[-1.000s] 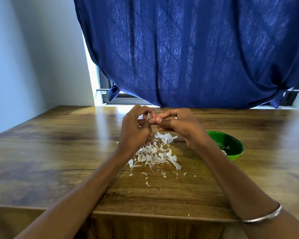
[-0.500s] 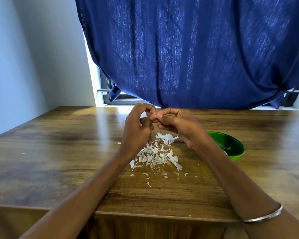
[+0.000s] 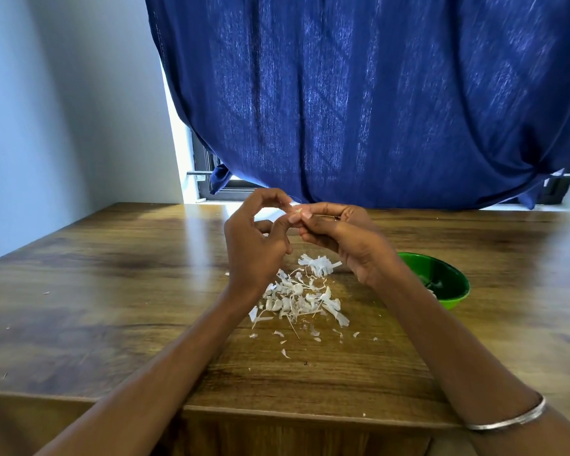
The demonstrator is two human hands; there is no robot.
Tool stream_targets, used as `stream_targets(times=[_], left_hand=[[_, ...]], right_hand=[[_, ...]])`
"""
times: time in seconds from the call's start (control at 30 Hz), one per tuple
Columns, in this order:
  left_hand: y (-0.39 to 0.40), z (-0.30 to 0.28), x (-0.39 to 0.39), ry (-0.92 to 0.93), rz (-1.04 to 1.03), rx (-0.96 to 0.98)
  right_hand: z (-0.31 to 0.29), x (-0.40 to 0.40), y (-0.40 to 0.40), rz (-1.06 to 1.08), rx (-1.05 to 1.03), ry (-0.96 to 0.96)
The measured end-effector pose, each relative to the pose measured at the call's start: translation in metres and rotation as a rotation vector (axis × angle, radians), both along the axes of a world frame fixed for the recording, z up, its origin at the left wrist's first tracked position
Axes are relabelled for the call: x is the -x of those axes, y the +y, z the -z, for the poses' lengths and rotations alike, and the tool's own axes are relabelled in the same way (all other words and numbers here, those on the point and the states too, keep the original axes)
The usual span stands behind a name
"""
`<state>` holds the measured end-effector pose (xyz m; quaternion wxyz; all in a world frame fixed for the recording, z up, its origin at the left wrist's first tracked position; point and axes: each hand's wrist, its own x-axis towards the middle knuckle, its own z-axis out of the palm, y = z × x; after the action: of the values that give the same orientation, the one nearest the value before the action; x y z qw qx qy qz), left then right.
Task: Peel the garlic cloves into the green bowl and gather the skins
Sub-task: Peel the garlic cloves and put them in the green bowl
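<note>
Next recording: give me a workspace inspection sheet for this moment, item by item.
Surface: wooden table, stray skin flakes scattered on it.
Job's things: green bowl to the right, contents unclear; pile of garlic skins below the hands; small garlic clove pinched at the fingertips.
Clutter: nothing seen.
Grips: left hand and right hand raised above the pile, both working the clove; bangle on right wrist.
Cables: nothing seen.
Surroundings: blue curtain over a window, pale wall on the left.

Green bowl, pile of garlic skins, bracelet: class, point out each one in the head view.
green bowl (image 3: 454, 292): head view, on its far right rim.
pile of garlic skins (image 3: 297, 296): head view, on the middle of the heap.
bracelet (image 3: 507, 422): head view, on the metal band at the right wrist.
</note>
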<state>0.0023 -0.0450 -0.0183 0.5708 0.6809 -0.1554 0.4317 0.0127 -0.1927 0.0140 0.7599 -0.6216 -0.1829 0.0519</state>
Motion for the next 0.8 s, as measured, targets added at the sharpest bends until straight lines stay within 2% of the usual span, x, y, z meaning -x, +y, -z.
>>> stream_targets(times=[0.17,0.33,0.8], left_hand=[[-0.0010,-0.0034,0.0038,-0.084,-0.050,0.015],[-0.0005,-0.0012,-0.0004,-0.084,-0.045,-0.026],[-0.0005,0.0008,-0.0025,-0.091,-0.018,-0.051]], right_hand=[[0.0006,-0.0032,0.0005,0.034,0.031,-0.046],[0.0016,-0.0039,-0.0001,0.044,0.081,-0.084],[-0.0002,-0.0061,-0.0018,0.062,-0.020,-0.017]])
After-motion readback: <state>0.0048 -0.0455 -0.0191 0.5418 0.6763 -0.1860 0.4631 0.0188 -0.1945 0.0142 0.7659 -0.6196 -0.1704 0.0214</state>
